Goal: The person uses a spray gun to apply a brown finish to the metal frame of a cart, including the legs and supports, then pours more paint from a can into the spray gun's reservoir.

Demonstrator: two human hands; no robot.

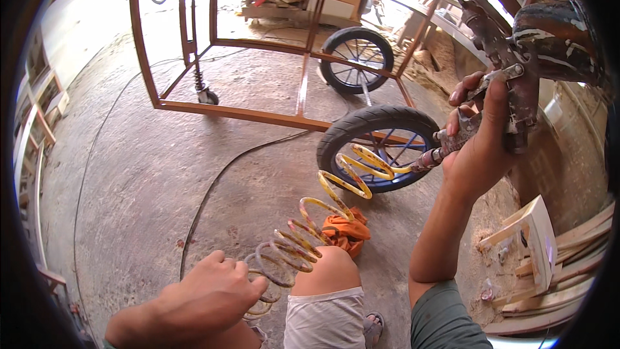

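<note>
Raised at the upper right, my right hand (481, 148) is closed around the handle of a paint-stained spray gun (524, 100). A dark paint cup (557, 42), streaked with white, is joined to the gun. A yellow coiled air hose (313, 210), spotted with paint, runs from the base of the handle down toward my left hand (210, 294). That hand is curled beside the hose's lower coils, above my left leg. Its fingertips are hidden, so I cannot tell whether it grips a coil. An orange cloth (347, 231) lies on the floor behind my right knee.
A brown metal frame (239, 114) stands ahead, with two spoked wheels (328, 148) (325, 71) and a small caster (208, 96). A black cable (216, 184) crosses the concrete floor. Wood strips (562, 291) and a pale wooden piece (539, 242) lie at the right.
</note>
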